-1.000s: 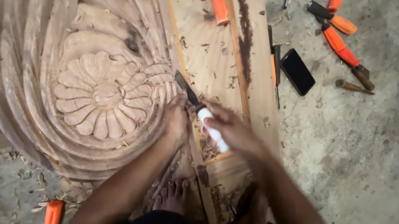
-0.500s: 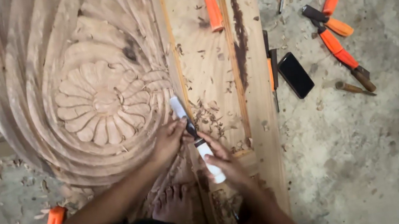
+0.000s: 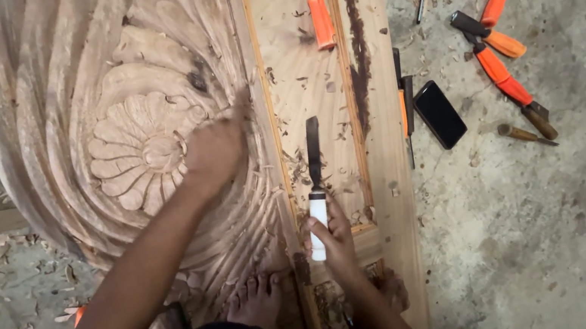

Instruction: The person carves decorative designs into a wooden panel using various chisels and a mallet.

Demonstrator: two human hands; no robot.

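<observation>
**Chisel held over the panel, carving touched**

A white-handled chisel (image 3: 316,184) is gripped by the closed fingers of the right hand (image 3: 330,237), its dark blade laid on the recessed wooden panel (image 3: 313,93) among shavings. The left hand (image 3: 213,150) is rested on the carved flower relief (image 3: 138,152), its fingers curled; nothing is seen in them. An orange-handled chisel (image 3: 318,12) lies at the panel's top. A black phone (image 3: 439,114) and more orange-handled tools (image 3: 501,70) are scattered on the floor, well apart. A bare foot (image 3: 255,300) is set beside the carving.

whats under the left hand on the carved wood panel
The left hand rests on the round carved wooden panel beside its flower rosette; the carving directly beneath the hand is covered.
</observation>
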